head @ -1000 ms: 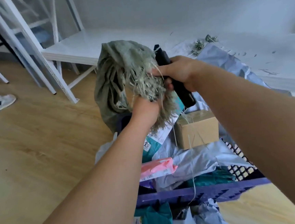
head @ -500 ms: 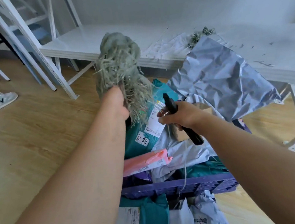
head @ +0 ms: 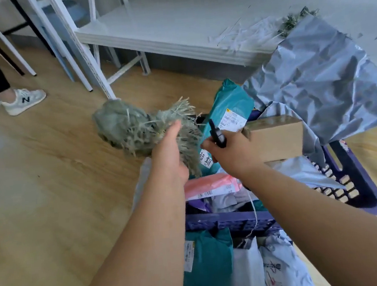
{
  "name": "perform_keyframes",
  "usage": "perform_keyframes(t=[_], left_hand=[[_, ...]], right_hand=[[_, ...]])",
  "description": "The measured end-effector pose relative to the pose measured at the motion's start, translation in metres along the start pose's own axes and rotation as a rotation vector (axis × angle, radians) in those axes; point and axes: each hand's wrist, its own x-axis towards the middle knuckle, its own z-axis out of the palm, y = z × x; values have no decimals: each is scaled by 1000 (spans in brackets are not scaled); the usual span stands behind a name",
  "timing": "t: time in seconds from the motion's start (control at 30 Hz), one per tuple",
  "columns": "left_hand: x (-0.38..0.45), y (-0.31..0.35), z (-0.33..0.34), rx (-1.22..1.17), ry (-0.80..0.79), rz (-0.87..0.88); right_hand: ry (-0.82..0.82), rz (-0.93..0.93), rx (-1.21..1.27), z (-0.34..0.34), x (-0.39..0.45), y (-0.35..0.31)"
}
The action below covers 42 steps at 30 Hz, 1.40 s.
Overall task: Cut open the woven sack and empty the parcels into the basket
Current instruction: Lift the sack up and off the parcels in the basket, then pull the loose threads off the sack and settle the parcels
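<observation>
The crumpled grey-green woven sack (head: 122, 130), with a frayed cut edge, is low over the floor just left of the purple basket (head: 357, 187). My left hand (head: 170, 153) is at its frayed end with fingers stretched out straight, not gripping. My right hand (head: 231, 152) is shut on a black cutter (head: 216, 135) above the basket. Piled in the basket are a teal parcel (head: 229, 102), a cardboard box (head: 276, 137), a pink parcel (head: 209, 185) and a big grey bag (head: 319, 81).
More parcels lie in front of the basket: a teal one (head: 207, 262) and a white one (head: 283, 269). A low white shelf (head: 173, 30) with loose strands stands behind. White frame legs (head: 72, 50) and a person's shoe (head: 24, 101) are at the left on the wooden floor.
The sack has swung from held high down and left towards the floor. My left hand's grip has opened. My right hand with the cutter dropped over the basket.
</observation>
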Motion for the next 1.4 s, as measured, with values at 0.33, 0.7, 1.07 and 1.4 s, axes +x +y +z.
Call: perform_keyframes(t=[0.33, 0.7, 1.07, 1.4], left_hand=[[45, -16, -47, -44, 254, 114], [64, -10, -75, 642, 289, 278], [29, 21, -90, 1366, -8, 168], [16, -16, -47, 1340, -176, 537]], right_hand=[[-158, 258, 109, 13, -4, 18], [-91, -289, -841, 43, 48, 9], [-4, -209, -1075, 46, 57, 34], [182, -253, -770, 25, 51, 38]])
